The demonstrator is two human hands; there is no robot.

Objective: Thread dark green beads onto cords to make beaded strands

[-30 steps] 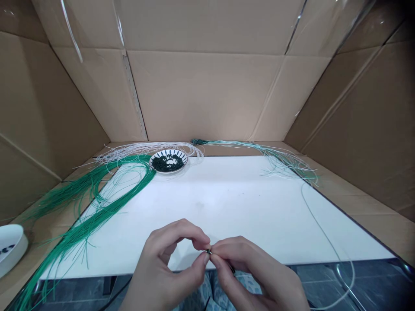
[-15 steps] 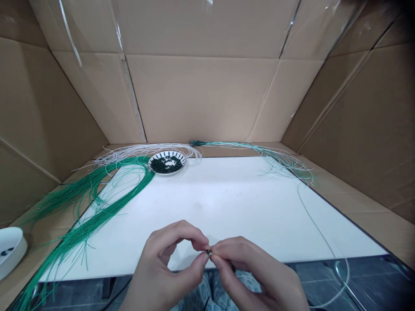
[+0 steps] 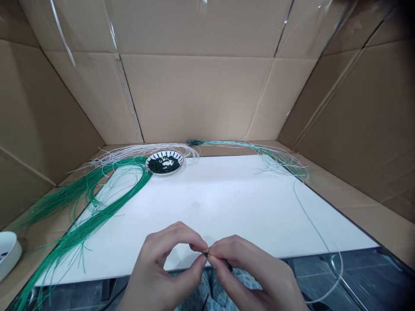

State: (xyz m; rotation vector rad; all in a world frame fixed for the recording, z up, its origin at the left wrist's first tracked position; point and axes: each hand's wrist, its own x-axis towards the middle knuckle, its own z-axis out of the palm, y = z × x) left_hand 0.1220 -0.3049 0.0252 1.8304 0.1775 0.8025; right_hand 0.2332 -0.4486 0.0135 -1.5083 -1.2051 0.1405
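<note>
White rectangular table (image 3: pixel 201 211), tall brown cardboard panels (image 3: pixel 197 99) behind, left and right. At its far edge, left of centre: round white dark-striped dish (image 3: pixel 164 153) containing small dark beads (image 3: pixel 157 166), long thin white strands (image 3: pixel 139 150) behind, long thin green strands (image 3: pixel 112 210) left. Far right: thin green-and-white strands (image 3: pixel 227 143); beyond the left edge: round white bowl (image 3: pixel 12 260).

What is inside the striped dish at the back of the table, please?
The striped dish holds many tiny dark beads, with a patch of its white bottom showing between them; anything beneath the beads is hidden.
</note>
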